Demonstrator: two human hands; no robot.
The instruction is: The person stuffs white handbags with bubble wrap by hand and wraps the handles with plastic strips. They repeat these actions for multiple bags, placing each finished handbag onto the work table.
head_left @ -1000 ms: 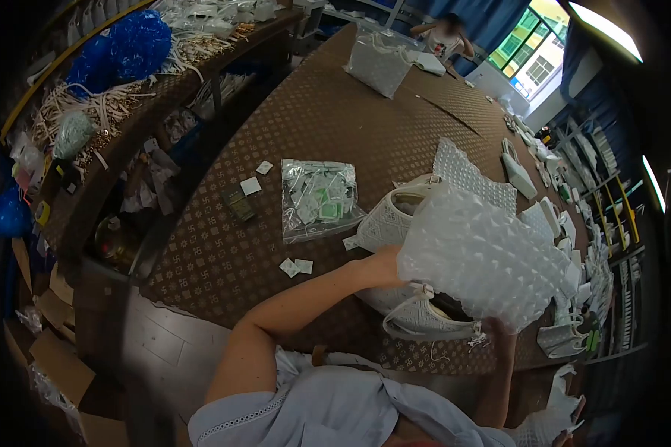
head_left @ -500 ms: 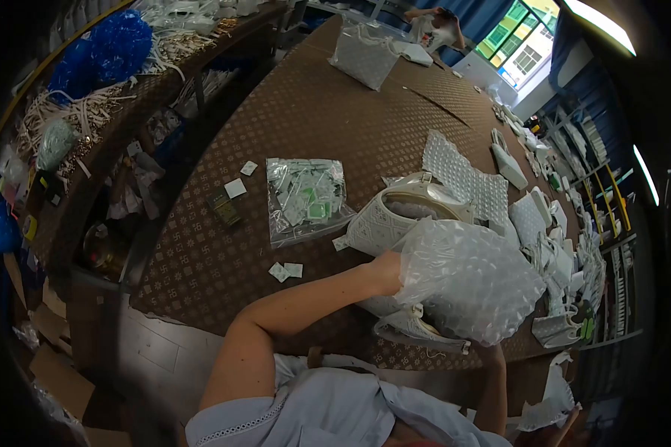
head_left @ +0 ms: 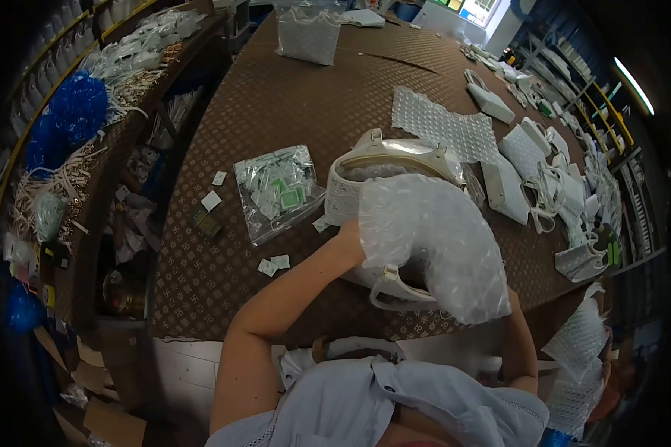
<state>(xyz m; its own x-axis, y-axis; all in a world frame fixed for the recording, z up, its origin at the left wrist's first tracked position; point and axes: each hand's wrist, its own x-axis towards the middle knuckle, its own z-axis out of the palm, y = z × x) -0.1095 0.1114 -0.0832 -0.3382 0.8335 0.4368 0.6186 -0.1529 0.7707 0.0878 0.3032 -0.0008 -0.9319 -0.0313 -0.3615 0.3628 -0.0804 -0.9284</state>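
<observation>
A sheet of clear bubble wrap (head_left: 443, 238) is bent in an arch between my two hands, above the table. My left hand (head_left: 353, 243) grips its left side, the fingers mostly covered by the plastic. At the lower right edge, my right hand (head_left: 511, 299) holds the other end, largely hidden behind the wrap. Just beyond the sheet stands a white handbag (head_left: 343, 190) with a patterned side, its gold-rimmed mouth open and clear plastic inside. Beneath the wrap and nearer my body is another white bag (head_left: 399, 287), partly covered, with its handle toward me.
A clear bag of small packets (head_left: 279, 194) lies left of the handbags, with loose packets (head_left: 268, 266) nearby. More bubble wrap (head_left: 447, 127) lies flat behind. White bags (head_left: 503, 182) crowd the table's right side. A cluttered shelf (head_left: 127, 134) runs along the left.
My view has shifted, with the table scene moving left and upward. The bubble wrap has gone from a bunched, rounded shape to an arch, and my right hand has risen with its edge.
</observation>
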